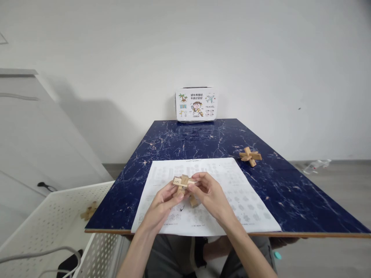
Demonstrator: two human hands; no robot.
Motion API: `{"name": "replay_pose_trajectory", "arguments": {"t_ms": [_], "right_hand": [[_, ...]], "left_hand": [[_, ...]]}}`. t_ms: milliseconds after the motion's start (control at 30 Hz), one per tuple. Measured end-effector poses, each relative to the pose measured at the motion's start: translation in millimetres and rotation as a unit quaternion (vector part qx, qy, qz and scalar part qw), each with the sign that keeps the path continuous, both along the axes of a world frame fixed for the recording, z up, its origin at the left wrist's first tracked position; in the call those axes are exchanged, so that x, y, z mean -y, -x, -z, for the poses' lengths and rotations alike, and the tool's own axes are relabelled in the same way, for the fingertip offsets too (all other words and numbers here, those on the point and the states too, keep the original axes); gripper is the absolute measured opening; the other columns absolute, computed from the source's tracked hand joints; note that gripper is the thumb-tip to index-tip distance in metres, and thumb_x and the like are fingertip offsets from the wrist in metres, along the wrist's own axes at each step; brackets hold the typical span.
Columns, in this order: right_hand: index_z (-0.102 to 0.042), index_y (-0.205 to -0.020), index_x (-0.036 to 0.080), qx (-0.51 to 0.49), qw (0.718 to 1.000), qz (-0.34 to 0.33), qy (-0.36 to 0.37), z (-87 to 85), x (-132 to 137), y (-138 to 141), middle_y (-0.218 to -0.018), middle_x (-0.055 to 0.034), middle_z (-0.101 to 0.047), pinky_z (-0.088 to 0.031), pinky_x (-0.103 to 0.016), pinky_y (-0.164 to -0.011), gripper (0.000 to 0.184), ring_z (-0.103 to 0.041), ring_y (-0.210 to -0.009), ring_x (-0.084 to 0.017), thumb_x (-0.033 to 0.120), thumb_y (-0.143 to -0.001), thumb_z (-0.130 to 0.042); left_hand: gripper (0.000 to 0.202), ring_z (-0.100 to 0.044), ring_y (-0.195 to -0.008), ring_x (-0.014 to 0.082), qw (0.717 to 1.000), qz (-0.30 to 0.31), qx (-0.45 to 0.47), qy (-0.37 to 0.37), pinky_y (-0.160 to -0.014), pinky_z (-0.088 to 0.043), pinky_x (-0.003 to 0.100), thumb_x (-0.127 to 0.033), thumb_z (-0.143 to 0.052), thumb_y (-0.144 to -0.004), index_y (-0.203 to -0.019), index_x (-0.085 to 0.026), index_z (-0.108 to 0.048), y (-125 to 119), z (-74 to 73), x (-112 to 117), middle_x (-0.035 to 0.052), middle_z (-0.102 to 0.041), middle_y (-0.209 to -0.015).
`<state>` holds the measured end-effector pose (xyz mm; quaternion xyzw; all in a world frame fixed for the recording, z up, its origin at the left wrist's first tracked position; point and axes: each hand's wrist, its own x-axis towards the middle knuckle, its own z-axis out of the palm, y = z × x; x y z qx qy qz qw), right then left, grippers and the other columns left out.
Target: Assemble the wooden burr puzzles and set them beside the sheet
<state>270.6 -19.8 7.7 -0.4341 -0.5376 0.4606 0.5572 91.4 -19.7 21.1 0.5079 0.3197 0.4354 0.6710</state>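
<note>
Several small wooden puzzle pieces (184, 180) are fitted crosswise in front of me, held up between both hands above a printed sheet (162, 173). From the left side, my left hand (164, 202) has its thumb and fingers closed around the pieces. My right hand (210, 193) pinches their right end between thumb and fingertips. A loose wooden piece (193, 201) lies on the sheet just below the hands. Parts of the held pieces are hidden behind my fingers.
An assembled wooden burr puzzle (251, 156) sits on the blue marbled table (199, 139), right of the sheet. At the back stands a white cartoon-printed case (196, 105). A white perforated basket (98, 251) beside the table's left edge contains another wooden puzzle (89, 211) and a cable.
</note>
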Motion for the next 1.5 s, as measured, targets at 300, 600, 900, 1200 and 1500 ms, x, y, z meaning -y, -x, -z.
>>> {"name": "replay_pose_trajectory", "arguments": {"t_ms": [300, 600, 900, 1200, 1500], "right_hand": [[-0.064, -0.105, 0.021, 0.016, 1.0, -0.006, 0.019, -7.0, -6, -12, -0.099, -0.0084, -0.073, -0.061, -0.036, -0.08, 0.035, -0.073, -0.09, -0.022, 0.05, -0.086, -0.072], [-0.069, -0.098, 0.021, 0.055, 0.997, -0.055, 0.012, -11.3, -4, -19, -0.096, -0.006, -0.074, -0.06, -0.036, -0.08, 0.032, -0.071, -0.083, -0.02, 0.052, -0.09, -0.067], [-0.069, -0.096, 0.022, 0.047, 0.997, -0.063, 0.012, -9.1, -2, -19, -0.093, -0.0055, -0.074, -0.058, -0.037, -0.082, 0.029, -0.071, -0.084, -0.02, 0.05, -0.09, -0.068], [-0.063, -0.122, 0.023, 0.113, 0.992, -0.056, -0.002, -5.4, 1, -22, -0.111, -0.0087, -0.074, -0.058, -0.04, -0.086, 0.034, -0.073, -0.095, -0.022, 0.042, -0.095, -0.066], [-0.066, -0.102, 0.021, 0.434, 0.898, -0.021, -0.07, -0.5, 25, -22, -0.108, -0.0089, -0.069, -0.053, -0.04, -0.087, 0.015, -0.065, -0.105, -0.029, 0.029, -0.091, -0.074]], "left_hand": [[0.044, -0.066, -0.118, 0.027, 0.998, -0.016, -0.055, -0.011, -0.104, -0.05, 0.038, -0.032, -0.078, -0.088, -0.129, -0.021, -0.068, 3, 7.1, 2, 0.0115, -0.068, -0.135], [0.083, -0.069, -0.111, 0.0265, 0.998, -0.023, -0.057, -0.014, -0.093, -0.055, 0.037, -0.03, -0.089, -0.075, -0.147, -0.026, -0.047, 0, 8.0, 3, 0.0109, -0.072, -0.121], [0.071, -0.069, -0.106, 0.0245, 0.994, -0.047, -0.092, -0.047, -0.097, -0.054, 0.039, -0.026, -0.092, -0.07, -0.132, -0.022, -0.058, -1, 11.2, 1, 0.0083, -0.072, -0.117], [0.07, -0.07, -0.111, 0.0271, 0.99, -0.108, -0.09, -0.018, -0.098, -0.055, 0.04, -0.031, -0.091, -0.071, -0.132, -0.021, -0.059, -4, 8.4, 0, 0.0096, -0.073, -0.121], [0.077, -0.069, -0.113, 0.0251, 0.984, -0.171, -0.052, 0.002, -0.103, -0.053, 0.038, -0.031, -0.091, -0.071, -0.138, -0.021, -0.056, -7, 10.0, -2, 0.0105, -0.072, -0.128]]}}
